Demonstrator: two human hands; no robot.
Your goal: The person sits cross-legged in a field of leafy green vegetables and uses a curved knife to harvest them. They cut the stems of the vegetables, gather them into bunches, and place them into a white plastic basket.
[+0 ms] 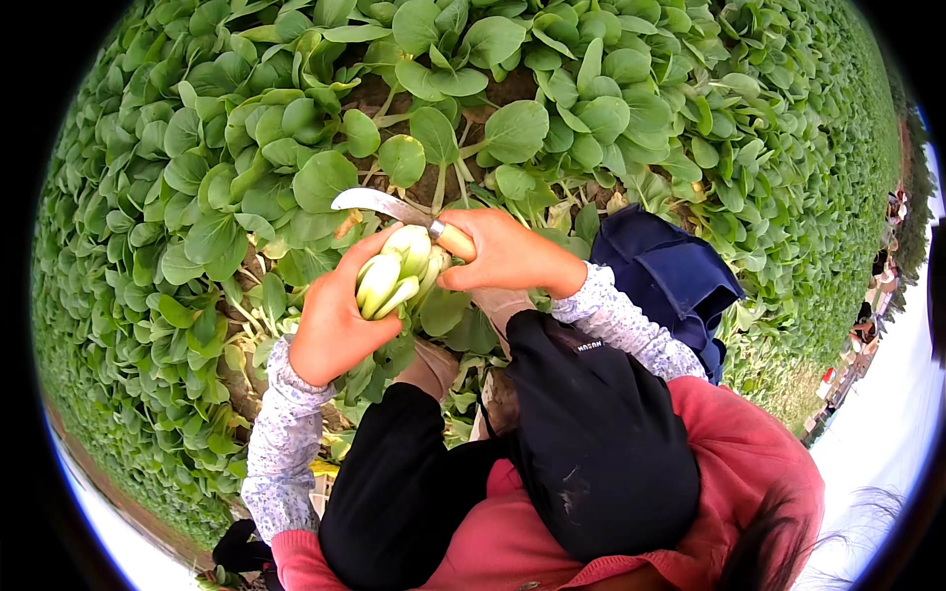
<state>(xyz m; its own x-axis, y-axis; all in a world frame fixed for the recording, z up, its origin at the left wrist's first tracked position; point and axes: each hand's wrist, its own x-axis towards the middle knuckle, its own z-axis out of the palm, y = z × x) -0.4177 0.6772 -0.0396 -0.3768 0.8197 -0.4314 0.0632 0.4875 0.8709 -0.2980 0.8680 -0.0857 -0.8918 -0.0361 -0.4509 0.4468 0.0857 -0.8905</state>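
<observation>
My left hand [341, 314] is wrapped around a bunch of cut bok choy [380, 284], its pale green stem bases facing up and its leaves hanging below. In my right hand [510, 251] is a small curved harvesting knife [384, 202] with a wooden handle and a metal collar. The blade points left, just beyond the stems and above the soil. My right fingers and thumb are close against the right side of the bunch; whether they also grip it I cannot tell.
Rooted bok choy plants [443, 140] grow densely ahead and to both sides. A dark blue fabric item [658, 266] lies by my right forearm. Yellowed leaves [240, 351] litter the soil at left. My black-clad knees [602, 443] are bent close below my hands. Distant people [865, 332] appear at far right.
</observation>
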